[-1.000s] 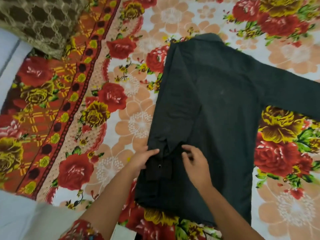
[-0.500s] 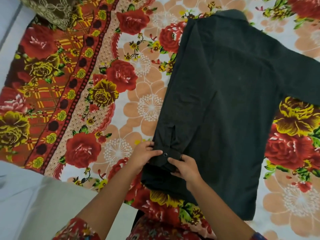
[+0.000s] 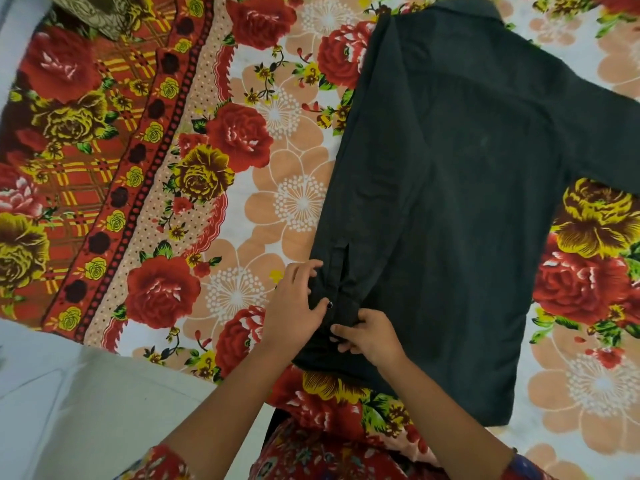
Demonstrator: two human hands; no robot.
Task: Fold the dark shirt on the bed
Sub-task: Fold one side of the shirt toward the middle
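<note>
The dark shirt (image 3: 460, 188) lies back-up on the flowered bedsheet, collar at the far end. Its left sleeve is folded in along the left side of the body; the right sleeve stretches out past the right edge of view. The folded sleeve's cuff (image 3: 341, 303), with a small button, lies near the hem. My left hand (image 3: 294, 306) rests on the cuff's left side, thumb beside the button, fingers spread on the cloth. My right hand (image 3: 369, 336) pinches the cuff's lower edge from the right.
The red, yellow and peach flowered bedsheet (image 3: 207, 188) covers the bed. A patterned brown pillow (image 3: 93, 12) lies at the far left corner. The bed's near edge and a pale floor (image 3: 69, 410) show at lower left.
The view has shifted, so the shirt sits higher in frame. Both hands have closed in on the cuff; the right hand moved down and now pinches its lower edge.
</note>
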